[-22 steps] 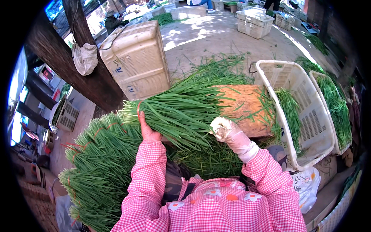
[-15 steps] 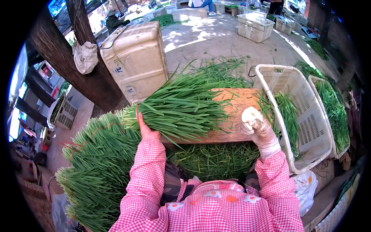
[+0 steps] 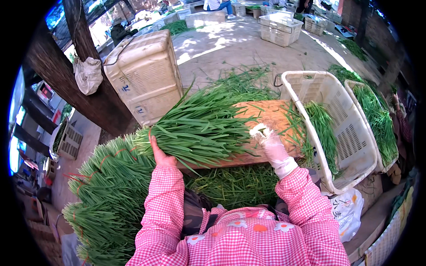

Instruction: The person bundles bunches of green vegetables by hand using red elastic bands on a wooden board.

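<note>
A big bunch of garlic chives (image 3: pixel 204 126) lies across the wooden board (image 3: pixel 270 116), pale cut ends to the left and leaf tips to the right. A red band circles it near the cut ends. My bare left hand (image 3: pixel 160 153) grips the bunch beside that band, thumb pointing up along it. My right hand (image 3: pixel 269 141), in a whitish glove, is over the board by the leaf tips. Its fingers are curled together; a speck of green shows at them, too small to name. Several banded chive bunches (image 3: pixel 115 177) are piled at my left.
A white plastic crate (image 3: pixel 357 133) with loose chives inside stands at the right, another chive-filled crate (image 3: pixel 377 119) beyond it. An upended crate (image 3: pixel 144 77) leans by the tree trunk (image 3: pixel 95 99). Loose leaves (image 3: pixel 235 184) lie below the board. A plastic bag (image 3: pixel 348 213) sits at lower right.
My right hand has moved left from the board's right end toward the leaf tips. My left hand still grips the bunch. The whole view has shifted slightly.
</note>
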Available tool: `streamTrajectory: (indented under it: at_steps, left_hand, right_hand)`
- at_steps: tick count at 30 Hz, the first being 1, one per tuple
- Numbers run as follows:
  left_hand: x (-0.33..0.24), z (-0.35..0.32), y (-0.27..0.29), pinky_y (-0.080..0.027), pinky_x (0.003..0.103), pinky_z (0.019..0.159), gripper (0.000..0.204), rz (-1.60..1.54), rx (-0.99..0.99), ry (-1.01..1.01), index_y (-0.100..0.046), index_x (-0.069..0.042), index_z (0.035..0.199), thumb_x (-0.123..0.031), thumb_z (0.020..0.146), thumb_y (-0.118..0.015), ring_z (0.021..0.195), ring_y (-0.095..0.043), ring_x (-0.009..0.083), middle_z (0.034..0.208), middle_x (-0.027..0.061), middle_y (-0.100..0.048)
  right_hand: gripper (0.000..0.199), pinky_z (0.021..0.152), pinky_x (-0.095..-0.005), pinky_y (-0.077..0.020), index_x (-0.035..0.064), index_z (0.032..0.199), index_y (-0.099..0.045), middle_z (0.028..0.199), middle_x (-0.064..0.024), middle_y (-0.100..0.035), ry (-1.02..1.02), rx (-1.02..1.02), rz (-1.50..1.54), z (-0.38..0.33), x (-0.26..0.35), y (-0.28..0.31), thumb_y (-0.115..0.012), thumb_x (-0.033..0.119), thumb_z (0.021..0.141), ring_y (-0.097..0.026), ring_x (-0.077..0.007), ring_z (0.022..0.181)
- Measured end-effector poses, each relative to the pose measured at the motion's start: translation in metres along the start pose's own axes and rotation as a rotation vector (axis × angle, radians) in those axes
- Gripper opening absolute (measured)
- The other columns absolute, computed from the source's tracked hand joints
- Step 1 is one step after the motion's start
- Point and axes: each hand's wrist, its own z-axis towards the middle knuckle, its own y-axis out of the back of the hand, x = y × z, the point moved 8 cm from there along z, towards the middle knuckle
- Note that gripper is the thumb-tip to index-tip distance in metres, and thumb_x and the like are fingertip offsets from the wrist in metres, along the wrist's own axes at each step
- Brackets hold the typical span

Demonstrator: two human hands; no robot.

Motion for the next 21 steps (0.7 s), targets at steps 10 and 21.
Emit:
streamTrajectory:
  at_steps: [10, 21]
  left_hand:
    - [0.002, -0.007, -0.004, -0.04, 0.049, 0.096, 0.044, -0.03, -0.034, -0.029, -0.052, -0.027, 0.126, -0.035, 0.084, -0.061, 0.116, -0.048, 0.0256, 0.126, 0.0008, -0.053]
    - [0.012, -0.009, -0.012, -0.042, 0.042, 0.095, 0.046, -0.023, 0.04, 0.002, -0.053, -0.02, 0.125, -0.032, 0.082, -0.065, 0.11, -0.052, 0.0239, 0.121, 0.0028, -0.057]
  right_hand:
    - [0.033, 0.086, -0.0308, -0.0441, 0.0068, 0.116, -0.056, 0.112, -0.0069, -0.055, 0.189, 0.095, -0.015, -0.005, 0.068, 0.011, -0.057, 0.004, 0.083, -0.053, -0.0192, 0.103]
    - [0.035, 0.076, -0.0378, -0.0472, 0.0016, 0.098, -0.062, 0.09, -0.0145, -0.063, 0.39, 0.033, -0.375, 0.001, 0.105, -0.061, -0.074, 0.025, 0.075, -0.06, -0.0306, 0.085]
